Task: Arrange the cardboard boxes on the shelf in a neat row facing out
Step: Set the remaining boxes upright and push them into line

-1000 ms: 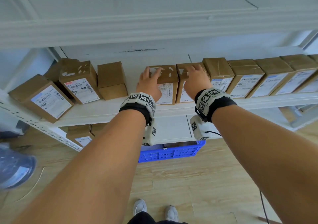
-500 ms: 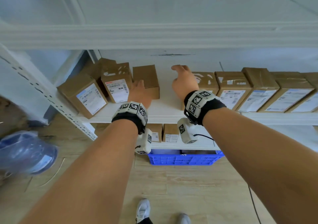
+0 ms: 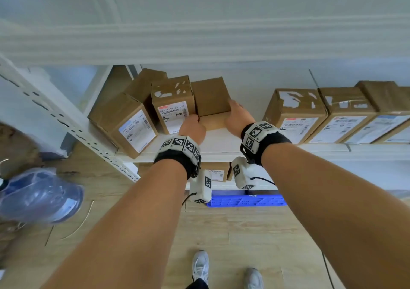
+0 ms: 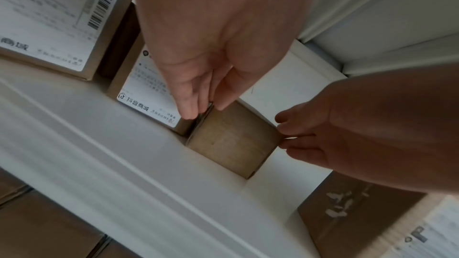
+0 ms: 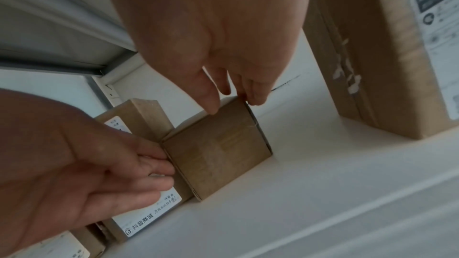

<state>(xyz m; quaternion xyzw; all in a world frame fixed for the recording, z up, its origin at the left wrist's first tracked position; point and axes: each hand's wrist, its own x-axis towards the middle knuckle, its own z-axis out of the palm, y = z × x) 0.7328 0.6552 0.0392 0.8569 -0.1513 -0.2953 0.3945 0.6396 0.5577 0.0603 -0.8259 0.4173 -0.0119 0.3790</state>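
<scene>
A plain cardboard box [image 3: 210, 97] with no label showing stands on the white shelf [image 3: 221, 143], set back from the front edge. My left hand [image 3: 192, 127] touches its left edge [image 4: 233, 140] with straight fingertips [image 4: 189, 112], beside a labelled box [image 3: 172, 105]. My right hand [image 3: 237, 117] pinches the right edge of the plain box [image 5: 216, 148], with its thumb on the front and its fingers [image 5: 253, 98] round the side. A tilted labelled box [image 3: 129, 123] sits at the far left, with another box [image 3: 144, 82] behind it. To the right, a neat row [image 3: 295, 115] faces out.
A bare gap of shelf lies between the plain box and the row. A perforated upright post [image 3: 55, 115] bounds the shelf on the left. Below are more boxes [image 3: 216, 173] and a blue crate [image 3: 246, 201]. A blue plastic bag [image 3: 37, 195] lies on the wooden floor.
Both hands left the two boxes at the row's left end and moved left to the plain box. The view swung left with them.
</scene>
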